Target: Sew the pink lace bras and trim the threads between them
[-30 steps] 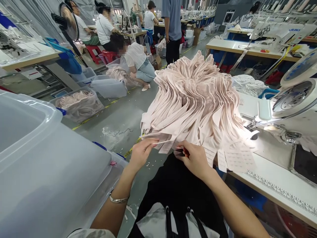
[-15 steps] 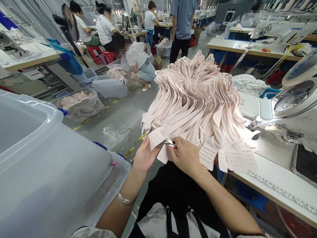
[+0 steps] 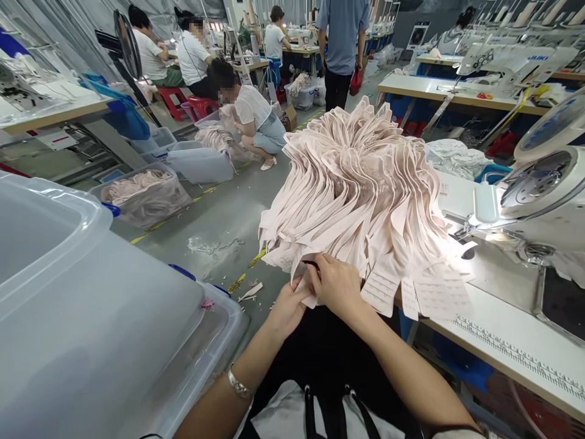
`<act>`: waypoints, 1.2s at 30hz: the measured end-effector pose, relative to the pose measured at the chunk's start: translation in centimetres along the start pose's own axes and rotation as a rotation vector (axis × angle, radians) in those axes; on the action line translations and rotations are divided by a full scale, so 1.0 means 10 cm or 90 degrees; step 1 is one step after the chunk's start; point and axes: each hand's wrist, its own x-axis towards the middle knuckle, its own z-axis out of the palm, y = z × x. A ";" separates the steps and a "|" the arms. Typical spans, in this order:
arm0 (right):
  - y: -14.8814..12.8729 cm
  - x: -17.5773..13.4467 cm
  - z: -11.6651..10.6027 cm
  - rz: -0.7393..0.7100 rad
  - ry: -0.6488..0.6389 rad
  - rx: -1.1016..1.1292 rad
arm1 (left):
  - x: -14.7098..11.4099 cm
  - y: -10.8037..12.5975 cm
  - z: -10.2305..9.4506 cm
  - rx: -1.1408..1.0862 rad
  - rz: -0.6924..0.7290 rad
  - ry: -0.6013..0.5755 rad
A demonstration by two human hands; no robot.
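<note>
JUKI on sewing machine, ruler numbers unreadable

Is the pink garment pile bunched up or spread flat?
Bunched up: the garment pile shows many layers packed side by side in wavy folds.

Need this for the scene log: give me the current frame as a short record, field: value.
left hand: grip closed on a pale fabric end
right hand: holding a dark tool against that fabric; type unclear, mostly hidden by fingers
main pile: pale pink garments, on the white table
right side: sewing machine
left side: large translucent bin
floor: fabric scraps
background: crouching person beside bins; others seated or standing
</note>
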 end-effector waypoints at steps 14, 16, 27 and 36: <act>0.08 -0.21 -0.03 -0.010 0.156 0.100 | 0.03 0.51 0.06 -0.233 0.034 0.026; 0.08 -0.22 -0.04 -0.009 0.125 0.053 | 0.02 0.49 0.08 -0.251 0.020 0.008; 0.03 -0.14 -0.04 -0.038 0.048 -0.076 | 0.03 0.43 0.08 -0.258 0.025 0.037; 0.07 -0.12 0.03 0.003 -0.002 -0.016 | -0.01 -0.11 0.01 0.107 0.010 -0.045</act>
